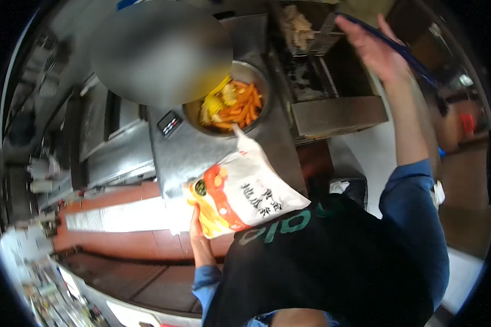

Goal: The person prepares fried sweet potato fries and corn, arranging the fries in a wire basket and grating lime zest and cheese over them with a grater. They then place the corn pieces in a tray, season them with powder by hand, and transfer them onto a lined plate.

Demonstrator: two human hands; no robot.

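The left hand (196, 222) closed its fingers on the bag (245, 191). The right hand (377, 52) reached far out, fingers straight; I cannot tell whether they gripped the blue strip (401, 50).

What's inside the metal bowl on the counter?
The bowl holds orange sticks, paler pieces and something yellow. The food covers its bottom, and a blurred patch hides its upper left, so what lies there can't be seen.

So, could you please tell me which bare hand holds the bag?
The left hand, gripping the printed bag; the right hand is raised away from it.
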